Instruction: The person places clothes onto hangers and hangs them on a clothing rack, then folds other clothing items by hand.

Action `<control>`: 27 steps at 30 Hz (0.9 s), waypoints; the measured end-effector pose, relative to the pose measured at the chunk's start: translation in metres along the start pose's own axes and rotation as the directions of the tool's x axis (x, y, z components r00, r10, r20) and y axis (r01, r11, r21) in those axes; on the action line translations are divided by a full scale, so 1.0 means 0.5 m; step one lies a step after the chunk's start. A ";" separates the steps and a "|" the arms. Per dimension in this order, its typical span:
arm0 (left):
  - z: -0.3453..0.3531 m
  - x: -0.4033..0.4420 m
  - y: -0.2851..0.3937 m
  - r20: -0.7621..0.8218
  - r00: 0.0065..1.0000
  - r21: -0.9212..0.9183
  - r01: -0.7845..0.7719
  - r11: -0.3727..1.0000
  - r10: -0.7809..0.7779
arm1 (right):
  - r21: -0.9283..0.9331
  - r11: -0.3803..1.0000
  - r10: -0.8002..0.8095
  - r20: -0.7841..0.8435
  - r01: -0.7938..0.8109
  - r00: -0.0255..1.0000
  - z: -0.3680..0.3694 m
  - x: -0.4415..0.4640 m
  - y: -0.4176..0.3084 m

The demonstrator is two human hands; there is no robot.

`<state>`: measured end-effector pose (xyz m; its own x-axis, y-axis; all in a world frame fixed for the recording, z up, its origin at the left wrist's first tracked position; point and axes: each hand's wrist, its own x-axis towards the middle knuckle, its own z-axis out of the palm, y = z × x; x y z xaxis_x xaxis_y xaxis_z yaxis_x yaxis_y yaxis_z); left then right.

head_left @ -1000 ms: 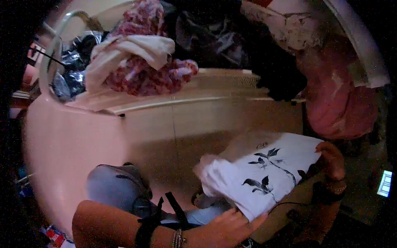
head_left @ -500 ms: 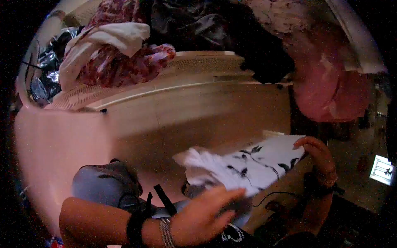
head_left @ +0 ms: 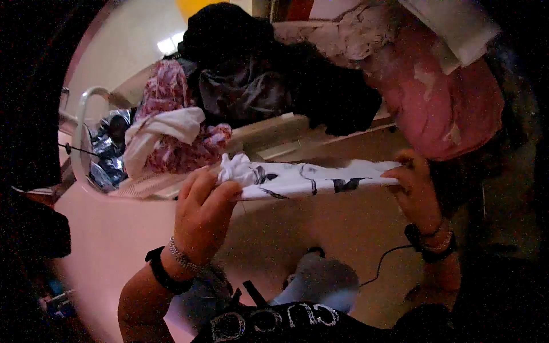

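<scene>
A white cloth with a black leaf print (head_left: 320, 178) is stretched sideways between my hands, folded into a long narrow strip in front of me. At its bunched left end, my left hand (head_left: 205, 208) is closed with thumb and fingers on the fabric. My right hand (head_left: 414, 188) pinches the smoother right end. Just beyond the cloth lies a heap with a red-and-white patterned fabric (head_left: 168, 146) and a plain white cloth (head_left: 166, 128) draped over it.
Dark clothes (head_left: 246, 86) are piled at the back on a bench-like surface. To the right is a large pink bundle (head_left: 452, 108). Shiny dark plastic (head_left: 108, 148) sits at the left by a curved pale rail (head_left: 80, 137). A thin cable (head_left: 380, 263) runs near my legs.
My left hand has gone from open beside the cloth to gripping its left end. The cloth is raised and pulled out level. The view has shifted, showing more of the pile.
</scene>
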<state>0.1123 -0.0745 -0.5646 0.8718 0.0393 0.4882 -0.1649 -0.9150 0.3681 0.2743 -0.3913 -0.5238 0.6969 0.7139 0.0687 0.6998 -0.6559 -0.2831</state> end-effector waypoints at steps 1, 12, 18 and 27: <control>-0.020 0.010 0.008 0.070 0.996 -0.026 0.062 0.998 -0.060 | -0.077 0.994 -0.084 -0.108 0.076 0.991 -0.012 0.000 0.003; -0.090 0.105 -0.038 0.240 0.949 -0.470 0.296 0.832 -0.203 | 0.816 0.559 0.326 -0.054 -0.147 0.944 -0.040 0.011 0.016; 0.000 0.142 -0.061 0.449 0.800 -0.604 0.600 0.525 -0.398 | 0.851 0.428 0.409 0.116 -0.303 0.905 0.051 0.073 0.068; -0.069 0.135 0.000 0.399 0.889 -0.411 0.393 0.822 -0.226 | 0.739 0.652 0.312 -0.057 -0.170 0.949 -0.011 0.007 0.063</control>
<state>0.1552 -0.0581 -0.5045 0.9960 0.0817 0.0353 0.0179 -0.5722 0.8199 0.2995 -0.4109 -0.5272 0.8880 0.4587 0.0319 0.2223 -0.3676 -0.9030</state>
